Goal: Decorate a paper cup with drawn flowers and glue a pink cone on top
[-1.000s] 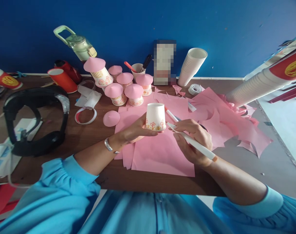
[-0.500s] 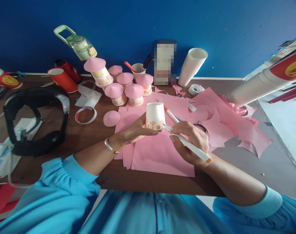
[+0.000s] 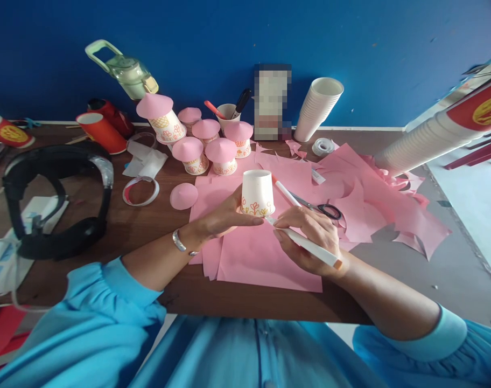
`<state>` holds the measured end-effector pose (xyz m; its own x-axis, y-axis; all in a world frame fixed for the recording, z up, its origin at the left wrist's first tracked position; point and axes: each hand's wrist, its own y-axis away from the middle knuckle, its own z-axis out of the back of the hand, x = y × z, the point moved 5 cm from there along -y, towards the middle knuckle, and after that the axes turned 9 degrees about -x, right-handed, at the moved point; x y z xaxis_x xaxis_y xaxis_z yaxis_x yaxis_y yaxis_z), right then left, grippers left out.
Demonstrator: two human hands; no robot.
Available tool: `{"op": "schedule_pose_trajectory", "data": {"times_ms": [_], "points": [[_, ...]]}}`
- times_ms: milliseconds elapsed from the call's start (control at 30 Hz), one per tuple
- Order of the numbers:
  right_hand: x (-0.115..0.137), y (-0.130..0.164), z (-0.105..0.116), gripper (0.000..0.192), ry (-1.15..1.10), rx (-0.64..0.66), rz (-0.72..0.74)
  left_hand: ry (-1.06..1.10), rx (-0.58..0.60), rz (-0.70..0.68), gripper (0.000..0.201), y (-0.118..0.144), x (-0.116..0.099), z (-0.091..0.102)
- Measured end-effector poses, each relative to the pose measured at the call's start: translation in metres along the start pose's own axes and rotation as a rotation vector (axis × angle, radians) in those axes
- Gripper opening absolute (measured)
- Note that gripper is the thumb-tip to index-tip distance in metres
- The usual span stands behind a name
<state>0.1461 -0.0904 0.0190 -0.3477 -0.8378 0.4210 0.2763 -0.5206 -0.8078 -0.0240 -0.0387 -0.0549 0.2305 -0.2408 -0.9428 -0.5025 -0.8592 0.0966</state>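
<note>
Upside down in my left hand [image 3: 225, 218] is a white paper cup [image 3: 257, 187], its rim low and a band of red and yellow flower drawings around its lower part. My thumb lies along the rim; the other fingers are mostly hidden behind the cup. My right hand [image 3: 310, 240] is closed around a white marker [image 3: 310, 246] with an orange end, its tip at the cup's lower right edge. Beneath both hands lie sheets of pink paper [image 3: 265, 264]. Scissors [image 3: 329, 210] with dark handles and a second white-and-red marker [image 3: 286, 192] rest just beyond my right hand.
Several decorated cups with pink cone roofs [image 3: 221, 151] stand at the back left, near a loose pink cone [image 3: 183, 196]. Cut pink scraps [image 3: 366, 199], a tape roll [image 3: 322, 147] and stacked white cups [image 3: 318, 110] are on the right. A black headset [image 3: 60, 202] lies left.
My right hand and the marker have shifted slightly left and down, the tip moving to the cup's bottom edge. More of the scissors shows. The cup stays in my left hand.
</note>
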Motion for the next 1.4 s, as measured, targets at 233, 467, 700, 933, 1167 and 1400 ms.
{"op": "schedule_pose_trajectory", "data": {"times_ms": [233,467,700,933,1167,1400], "points": [[-0.001,-0.001,-0.001,0.016,-0.006,0.018,0.001,-0.015,-0.023,0.016,0.055,0.000,0.001,0.000],[0.000,-0.002,0.003,0.020,0.004,-0.015,-0.005,0.004,-0.010,-0.015,0.048,0.000,0.001,0.002],[-0.006,0.002,0.012,0.022,0.032,-0.135,-0.061,0.072,0.018,-0.015,0.059,0.000,-0.003,-0.001],[-0.010,0.006,0.007,0.025,0.003,-0.134,-0.089,0.108,0.061,-0.077,0.058,0.000,-0.008,-0.004],[-0.005,0.005,0.002,0.030,-0.081,-0.076,-0.049,0.090,0.035,-0.057,0.037,-0.003,-0.003,-0.004],[-0.004,0.001,0.008,0.025,-0.052,-0.110,-0.039,0.083,0.025,-0.075,0.038,-0.001,-0.002,-0.001]]}}
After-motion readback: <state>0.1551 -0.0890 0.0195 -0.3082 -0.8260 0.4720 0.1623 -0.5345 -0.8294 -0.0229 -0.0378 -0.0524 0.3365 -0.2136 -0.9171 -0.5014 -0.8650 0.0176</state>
